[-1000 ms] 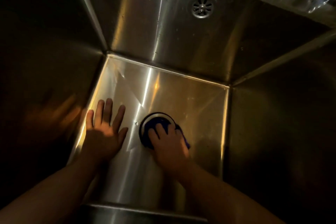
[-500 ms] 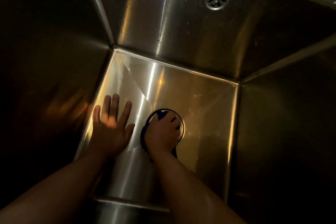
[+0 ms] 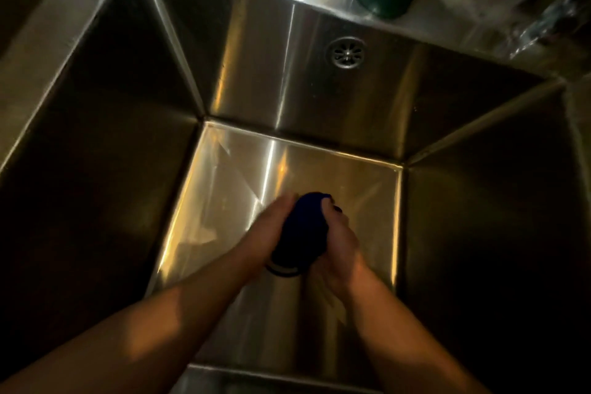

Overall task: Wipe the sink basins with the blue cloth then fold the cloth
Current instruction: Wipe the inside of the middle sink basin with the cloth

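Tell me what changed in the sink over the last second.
The left hand left the floor of the stainless steel sink basin and moved right to the bunched dark blue cloth. The right hand, which pressed it flat onto the round floor drain, now grips it; both hands hold it lifted off the drain. The round overflow grille stayed as it was.

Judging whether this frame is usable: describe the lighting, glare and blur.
Head view: dim, warm light; the side walls of the sink fall into near-black shadow; glare streaks its floor and back ledge; the wide angle bends its rim; the left hand is motion-blurred beside the blue cloth, the right hand sharper.
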`<action>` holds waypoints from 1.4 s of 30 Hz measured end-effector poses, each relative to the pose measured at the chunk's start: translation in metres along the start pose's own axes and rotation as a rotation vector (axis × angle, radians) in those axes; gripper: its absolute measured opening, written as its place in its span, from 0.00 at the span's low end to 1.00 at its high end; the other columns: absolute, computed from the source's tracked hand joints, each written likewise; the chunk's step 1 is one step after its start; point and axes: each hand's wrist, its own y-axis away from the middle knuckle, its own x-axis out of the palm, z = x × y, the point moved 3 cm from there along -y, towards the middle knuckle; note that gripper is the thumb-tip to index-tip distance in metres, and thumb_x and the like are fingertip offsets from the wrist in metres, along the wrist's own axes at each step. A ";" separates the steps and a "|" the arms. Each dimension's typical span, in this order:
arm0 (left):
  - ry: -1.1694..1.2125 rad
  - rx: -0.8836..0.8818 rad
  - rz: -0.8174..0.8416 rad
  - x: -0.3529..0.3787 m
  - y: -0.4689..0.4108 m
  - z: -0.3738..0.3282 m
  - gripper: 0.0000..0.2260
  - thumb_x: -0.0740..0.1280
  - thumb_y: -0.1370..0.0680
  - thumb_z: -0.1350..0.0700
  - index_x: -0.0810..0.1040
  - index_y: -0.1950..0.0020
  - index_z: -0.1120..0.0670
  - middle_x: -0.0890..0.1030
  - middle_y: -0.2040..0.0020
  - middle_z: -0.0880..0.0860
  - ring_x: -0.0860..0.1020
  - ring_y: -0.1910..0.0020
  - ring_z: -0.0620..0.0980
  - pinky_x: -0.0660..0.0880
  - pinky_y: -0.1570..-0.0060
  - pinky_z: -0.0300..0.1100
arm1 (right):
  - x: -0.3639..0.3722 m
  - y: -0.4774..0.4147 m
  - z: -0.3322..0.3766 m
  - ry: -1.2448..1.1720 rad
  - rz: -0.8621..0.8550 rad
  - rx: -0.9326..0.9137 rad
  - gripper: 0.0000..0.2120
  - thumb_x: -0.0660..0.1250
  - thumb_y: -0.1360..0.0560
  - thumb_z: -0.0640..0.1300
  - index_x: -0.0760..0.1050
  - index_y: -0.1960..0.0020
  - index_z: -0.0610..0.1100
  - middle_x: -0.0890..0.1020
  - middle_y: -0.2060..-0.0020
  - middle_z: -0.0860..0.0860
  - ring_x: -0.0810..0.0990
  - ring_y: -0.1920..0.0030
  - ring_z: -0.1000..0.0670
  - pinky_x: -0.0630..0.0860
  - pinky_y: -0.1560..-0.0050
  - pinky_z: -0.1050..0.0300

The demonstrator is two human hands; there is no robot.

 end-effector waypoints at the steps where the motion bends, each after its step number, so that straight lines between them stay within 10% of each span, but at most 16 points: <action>1: 0.040 -0.072 0.073 0.009 -0.001 -0.002 0.21 0.67 0.29 0.39 0.75 0.40 0.47 0.83 0.46 0.52 0.82 0.50 0.47 0.79 0.52 0.42 | 0.004 0.004 0.000 0.032 0.025 -0.039 0.20 0.58 0.20 0.56 0.68 0.31 0.48 0.78 0.40 0.43 0.79 0.42 0.42 0.78 0.48 0.46; 6: -0.003 0.043 -0.384 -0.028 -0.034 -0.015 0.17 0.70 0.27 0.58 0.75 0.39 0.55 0.80 0.41 0.59 0.79 0.44 0.58 0.75 0.41 0.51 | 0.003 0.009 0.017 0.556 0.208 -0.412 0.15 0.53 0.18 0.55 0.75 0.41 0.50 0.82 0.48 0.46 0.81 0.45 0.49 0.80 0.49 0.52; 10: -0.728 0.496 -0.569 -0.064 -0.069 -0.058 0.21 0.71 0.31 0.61 0.75 0.39 0.55 0.78 0.42 0.61 0.76 0.44 0.60 0.72 0.46 0.48 | -0.035 -0.005 0.020 1.148 -0.304 -0.734 0.20 0.61 0.21 0.48 0.69 0.32 0.42 0.74 0.37 0.41 0.71 0.36 0.41 0.66 0.35 0.50; 14: -1.575 0.621 -0.315 -0.073 -0.109 -0.064 0.32 0.73 0.33 0.48 0.67 0.31 0.52 0.62 0.29 0.65 0.62 0.33 0.66 0.70 0.38 0.58 | -0.083 -0.026 0.010 1.646 -0.414 -0.506 0.31 0.54 0.21 0.60 0.50 0.23 0.50 0.54 0.24 0.41 0.51 0.25 0.40 0.55 0.29 0.41; 17: -1.731 0.471 -0.268 -0.073 -0.120 -0.038 0.42 0.65 0.32 0.31 0.54 0.25 0.47 0.49 0.23 0.61 0.51 0.26 0.65 0.65 0.35 0.60 | -0.103 -0.036 -0.014 1.759 -0.240 -0.295 0.36 0.48 0.23 0.67 0.36 0.23 0.56 0.34 0.23 0.44 0.33 0.24 0.42 0.45 0.29 0.34; 21: -1.800 0.577 -0.330 -0.072 -0.119 -0.029 0.36 0.62 0.28 0.34 0.54 0.26 0.47 0.52 0.25 0.64 0.58 0.31 0.67 0.67 0.39 0.61 | -0.096 -0.046 -0.027 1.750 -0.259 -0.217 0.43 0.48 0.27 0.73 0.29 0.25 0.54 0.25 0.28 0.43 0.25 0.28 0.40 0.38 0.30 0.30; 30: -1.980 0.520 0.187 -0.076 -0.083 0.000 0.29 0.66 0.27 0.42 0.61 0.28 0.43 0.53 0.26 0.65 0.58 0.31 0.66 0.73 0.42 0.54 | -0.094 -0.040 -0.018 1.680 -0.155 -0.158 0.48 0.54 0.29 0.74 0.29 0.25 0.55 0.23 0.29 0.45 0.23 0.29 0.41 0.36 0.30 0.31; 35: -2.017 0.641 0.414 -0.067 -0.023 0.035 0.27 0.78 0.41 0.45 0.76 0.44 0.47 0.77 0.41 0.66 0.78 0.46 0.66 0.80 0.71 0.45 | -0.094 -0.033 -0.008 1.653 -0.113 -0.122 0.47 0.54 0.29 0.74 0.32 0.24 0.56 0.25 0.28 0.46 0.25 0.27 0.43 0.37 0.28 0.33; 39: -2.022 0.564 0.530 -0.073 -0.008 0.058 0.22 0.65 0.26 0.49 0.63 0.33 0.46 0.57 0.26 0.67 0.59 0.29 0.67 0.78 0.51 0.54 | -0.100 -0.027 0.001 1.630 -0.049 -0.112 0.45 0.54 0.28 0.74 0.35 0.23 0.57 0.26 0.27 0.49 0.26 0.27 0.46 0.38 0.28 0.37; 42: -2.069 0.548 0.675 -0.076 0.029 0.072 0.22 0.70 0.36 0.42 0.71 0.43 0.41 0.76 0.37 0.65 0.77 0.41 0.63 0.80 0.64 0.44 | -0.104 -0.025 0.006 1.625 -0.014 -0.127 0.42 0.54 0.27 0.72 0.37 0.23 0.58 0.28 0.26 0.49 0.27 0.26 0.47 0.39 0.27 0.38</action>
